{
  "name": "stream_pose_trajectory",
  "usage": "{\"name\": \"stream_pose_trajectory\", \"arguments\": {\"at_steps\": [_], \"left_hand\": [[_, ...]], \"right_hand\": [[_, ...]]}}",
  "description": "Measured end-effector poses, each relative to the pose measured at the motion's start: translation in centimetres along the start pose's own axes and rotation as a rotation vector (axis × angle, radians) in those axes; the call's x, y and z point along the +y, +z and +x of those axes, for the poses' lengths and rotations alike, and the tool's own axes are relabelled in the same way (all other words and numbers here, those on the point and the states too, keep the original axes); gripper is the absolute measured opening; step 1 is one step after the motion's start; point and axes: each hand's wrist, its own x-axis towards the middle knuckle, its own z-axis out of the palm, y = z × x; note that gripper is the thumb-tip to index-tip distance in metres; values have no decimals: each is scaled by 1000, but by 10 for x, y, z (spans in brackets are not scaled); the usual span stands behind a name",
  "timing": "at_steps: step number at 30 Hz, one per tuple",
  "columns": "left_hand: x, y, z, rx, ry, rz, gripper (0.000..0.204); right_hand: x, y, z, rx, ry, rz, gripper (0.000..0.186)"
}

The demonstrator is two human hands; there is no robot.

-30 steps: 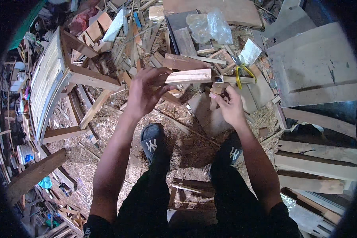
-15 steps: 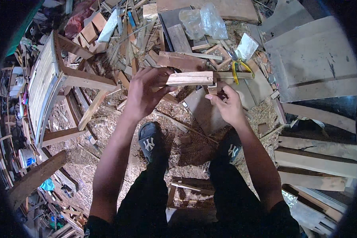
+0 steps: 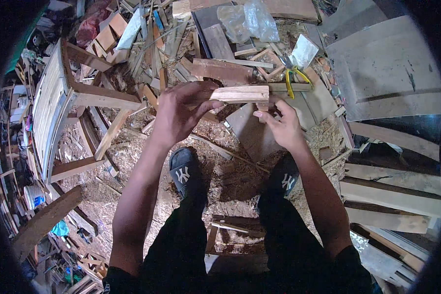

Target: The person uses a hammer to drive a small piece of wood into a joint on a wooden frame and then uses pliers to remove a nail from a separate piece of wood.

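My left hand [image 3: 181, 110] grips a pale wooden batten [image 3: 241, 94] held crosswise above the floor. At the batten's right end a short upright wood block [image 3: 261, 106] sits against it, with my right hand [image 3: 278, 119] closed on the block, thumb in front. Just beyond, yellow-handled pliers [image 3: 292, 78] lie on scrap wood at the upper right of my hands. My feet in dark slides stand below.
A curved wooden frame [image 3: 51, 108] stands at left, among loose offcuts. Clear plastic bags [image 3: 259, 24] lie at the top. Panels [image 3: 384, 68] and slats [image 3: 392, 193] lie at right. Sawdust covers the floor [image 3: 235, 183] around my feet.
The batten has shifted slightly rightward and now covers the top of the short block, whose top showed beside it earlier. Both hands keep their grip.
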Motion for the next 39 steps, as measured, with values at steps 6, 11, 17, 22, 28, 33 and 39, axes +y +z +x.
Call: {"name": "stream_pose_trajectory", "arguments": {"at_steps": [6,11,17,22,28,33,39], "left_hand": [[1,0,1,-25,25,11,38],[-12,-1,-1,-18,-63,-192,37],[0,0,0,-57,-77,-124,35],[-5,2,-2,-35,-81,-115,35],[4,4,0,-30,-91,-106,33],[-2,-1,-1,-38,-76,-141,33],[21,-6,8,-171,-154,19,30]], "right_hand": [[-2,-2,0,-10,-44,-45,34],[-6,1,4,-30,-109,-76,29],[-4,-3,3,-31,-33,-37,31],[-3,-1,4,-1,-26,-16,30],[8,-3,7,24,-90,3,31],[-11,-2,4,-11,23,-27,31],[-42,-15,3,16,-159,-134,37]]}}
